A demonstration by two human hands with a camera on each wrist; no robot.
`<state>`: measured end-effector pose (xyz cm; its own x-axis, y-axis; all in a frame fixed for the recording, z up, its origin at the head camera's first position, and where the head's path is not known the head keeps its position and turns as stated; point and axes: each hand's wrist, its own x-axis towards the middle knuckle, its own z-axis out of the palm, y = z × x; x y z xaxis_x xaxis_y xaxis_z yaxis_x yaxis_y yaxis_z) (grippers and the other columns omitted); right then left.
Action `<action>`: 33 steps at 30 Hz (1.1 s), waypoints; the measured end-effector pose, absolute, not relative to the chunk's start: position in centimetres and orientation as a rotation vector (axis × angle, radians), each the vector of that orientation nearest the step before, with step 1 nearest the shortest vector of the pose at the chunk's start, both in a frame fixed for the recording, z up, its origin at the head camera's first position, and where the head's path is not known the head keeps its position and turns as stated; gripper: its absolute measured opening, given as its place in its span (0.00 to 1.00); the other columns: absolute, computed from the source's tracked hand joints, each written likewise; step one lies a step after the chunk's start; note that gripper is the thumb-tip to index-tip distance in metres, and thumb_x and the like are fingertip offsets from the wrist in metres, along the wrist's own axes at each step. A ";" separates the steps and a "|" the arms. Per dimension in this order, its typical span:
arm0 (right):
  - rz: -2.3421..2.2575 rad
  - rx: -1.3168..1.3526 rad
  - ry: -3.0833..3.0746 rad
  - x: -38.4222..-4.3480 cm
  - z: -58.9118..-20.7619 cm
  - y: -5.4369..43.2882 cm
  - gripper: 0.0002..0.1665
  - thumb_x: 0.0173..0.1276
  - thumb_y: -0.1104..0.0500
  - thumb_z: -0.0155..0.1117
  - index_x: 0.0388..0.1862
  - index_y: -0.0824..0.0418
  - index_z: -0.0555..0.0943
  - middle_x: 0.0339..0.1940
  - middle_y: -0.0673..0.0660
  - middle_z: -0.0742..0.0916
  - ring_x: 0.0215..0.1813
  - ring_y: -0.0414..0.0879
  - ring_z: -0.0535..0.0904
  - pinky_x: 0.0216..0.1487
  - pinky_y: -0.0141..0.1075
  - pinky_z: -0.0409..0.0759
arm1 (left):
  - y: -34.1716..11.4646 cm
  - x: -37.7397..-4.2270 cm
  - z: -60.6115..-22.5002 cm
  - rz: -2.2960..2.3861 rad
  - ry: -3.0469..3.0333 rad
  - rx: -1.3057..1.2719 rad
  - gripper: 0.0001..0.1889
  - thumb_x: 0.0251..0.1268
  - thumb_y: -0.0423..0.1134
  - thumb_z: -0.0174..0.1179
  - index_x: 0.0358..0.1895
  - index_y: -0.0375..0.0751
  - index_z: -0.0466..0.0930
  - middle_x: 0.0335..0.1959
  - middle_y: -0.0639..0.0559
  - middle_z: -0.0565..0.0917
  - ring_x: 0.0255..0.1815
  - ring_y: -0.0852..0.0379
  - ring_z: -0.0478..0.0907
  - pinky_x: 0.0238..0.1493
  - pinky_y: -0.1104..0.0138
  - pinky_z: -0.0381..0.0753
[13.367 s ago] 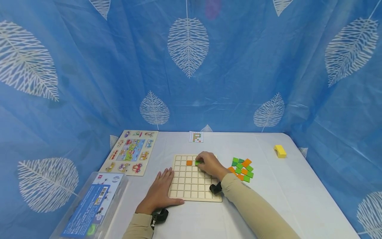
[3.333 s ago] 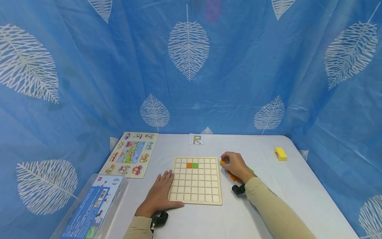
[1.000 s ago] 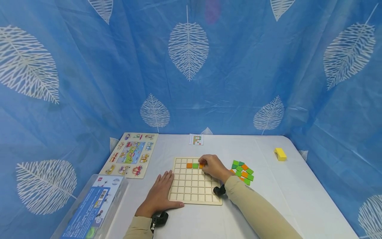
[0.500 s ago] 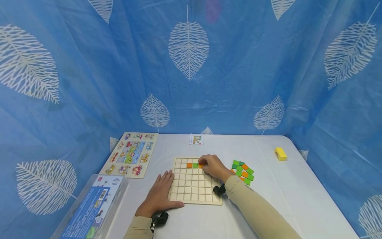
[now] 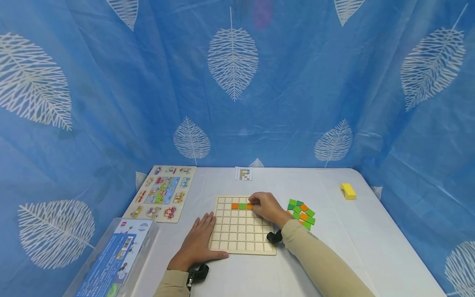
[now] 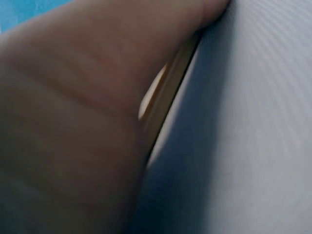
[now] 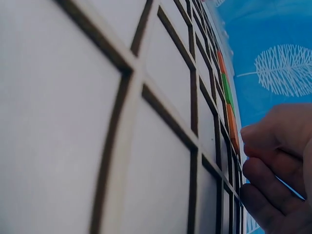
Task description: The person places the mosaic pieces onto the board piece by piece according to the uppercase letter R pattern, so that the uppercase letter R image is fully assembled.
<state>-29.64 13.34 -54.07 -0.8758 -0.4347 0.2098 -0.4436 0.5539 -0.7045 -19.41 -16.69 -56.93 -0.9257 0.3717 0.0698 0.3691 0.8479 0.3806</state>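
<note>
A wooden grid board (image 5: pixel 237 237) lies flat on the white table. In one of its upper rows sit an orange square tile (image 5: pixel 235 206), a green tile (image 5: pixel 242 206) and a second orange tile (image 5: pixel 250 206), side by side. My right hand (image 5: pixel 268 207) has curled fingers and pinches that second orange tile at its right edge, low over the cell. From the right wrist, its fingertips (image 7: pixel 248 134) show right at the orange tile (image 7: pixel 232 127). My left hand (image 5: pixel 198 239) rests flat with spread fingers along the board's left edge, thumb at the lower corner.
Loose green and orange tiles (image 5: pixel 301 212) lie right of the board. Behind it is a small pattern card (image 5: pixel 243 173). A vehicle puzzle board (image 5: pixel 163 192) and a plastic box (image 5: pixel 115 255) stand left. A yellow arch block (image 5: pixel 348 191) is far right.
The green tile was set beside the first orange one. My right hand then took another orange tile from the pile and brought it left to the board. My left hand stayed put.
</note>
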 end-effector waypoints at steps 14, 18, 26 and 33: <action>1.261 0.733 -2.742 -29.6 -54.0 14.0 0.14 0.72 0.69 0.70 0.55 0.66 0.87 0.50 0.55 0.88 0.52 0.50 0.85 0.54 0.46 0.86 | -16.7 -19.3 -56.7 0.615 3.026 0.606 0.74 0.41 0.85 0.65 0.82 0.29 0.57 0.83 0.37 0.59 0.84 0.40 0.51 0.82 0.45 0.47; 1.248 0.725 -2.744 -29.6 -53.9 14.4 0.14 0.72 0.69 0.70 0.55 0.65 0.87 0.51 0.55 0.88 0.53 0.51 0.85 0.55 0.47 0.85 | -16.8 -19.3 -56.8 0.614 3.024 0.604 0.74 0.42 0.85 0.66 0.82 0.29 0.57 0.83 0.37 0.59 0.84 0.40 0.51 0.81 0.45 0.47; 1.198 0.680 -2.742 -29.7 -53.7 15.3 0.13 0.71 0.70 0.71 0.53 0.64 0.88 0.49 0.55 0.88 0.52 0.52 0.85 0.55 0.48 0.85 | -16.8 -19.3 -56.8 0.631 3.022 0.615 0.74 0.42 0.84 0.66 0.82 0.29 0.57 0.83 0.38 0.58 0.84 0.40 0.51 0.82 0.45 0.46; 1.196 0.624 -2.751 -29.7 -53.5 16.4 0.13 0.70 0.69 0.72 0.53 0.65 0.88 0.49 0.55 0.88 0.52 0.53 0.85 0.55 0.50 0.85 | -16.7 -19.3 -56.9 0.626 3.021 0.618 0.74 0.42 0.84 0.66 0.82 0.28 0.57 0.83 0.37 0.59 0.84 0.39 0.51 0.82 0.45 0.46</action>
